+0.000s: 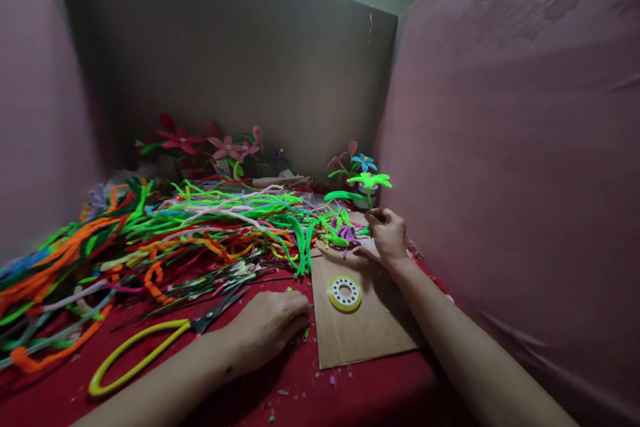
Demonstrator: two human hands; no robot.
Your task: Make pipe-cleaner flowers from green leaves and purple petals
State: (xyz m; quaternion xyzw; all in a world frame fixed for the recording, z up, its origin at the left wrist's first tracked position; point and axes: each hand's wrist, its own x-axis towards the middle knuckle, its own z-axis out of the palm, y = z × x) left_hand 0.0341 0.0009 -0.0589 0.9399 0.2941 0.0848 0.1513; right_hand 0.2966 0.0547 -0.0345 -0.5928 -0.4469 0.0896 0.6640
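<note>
"Green flower (370, 180), where is it?"

"Upright above the right hand (389, 235), stem pinched in its fingertips."

"And the left hand (275, 325)?"

"Curled beside the scissors (199, 324); what it holds, I can't tell. A tape roll (356, 294) lies between both."

Before me, right of centre: tape roll (345, 307) on board (370, 340). To my left: scissors (196, 325) — stem heap (235, 210) beyond, flowers (227, 149) behind.

Neon green is shown by the flower (370, 179) above the brown board (367, 330); left of the board, scissor handles (137, 357) are coloured yellow, and the cloth (285, 387) beneath is coloured red.
</note>
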